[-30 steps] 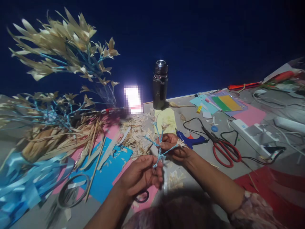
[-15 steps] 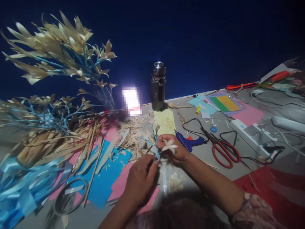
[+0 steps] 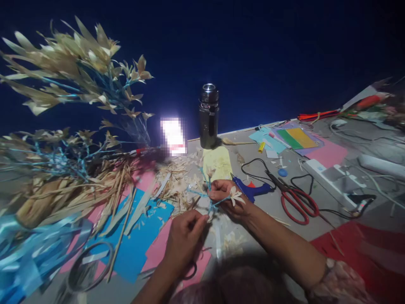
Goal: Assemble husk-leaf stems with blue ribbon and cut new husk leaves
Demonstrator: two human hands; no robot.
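Observation:
Both my hands hold a small twig of blue-wrapped stems (image 3: 209, 199) tipped with pale straw flowers, just above the table. My left hand (image 3: 185, 240) pinches the twig's lower end between thumb and fingers. My right hand (image 3: 226, 196) is closed round the upper stems, and one pale flower (image 3: 236, 195) sticks out past its knuckles. Under my left hand lies a dark scissor loop (image 3: 190, 270) on pink paper (image 3: 160, 249). A blue glue gun (image 3: 251, 190) lies just right of my right hand.
Red-handled scissors (image 3: 299, 204) and black cables lie to the right, by a white power strip (image 3: 332, 175). A dark metal flask (image 3: 208, 116) stands at the back. Straw scraps (image 3: 177, 179), blue paper (image 3: 139, 236), blue ribbon (image 3: 28, 253) and finished flower branches (image 3: 76, 71) fill the left.
The twig has been turned between my hands, so its pale flower now points right past my right hand. My left hand has shifted slightly up toward the twig's base.

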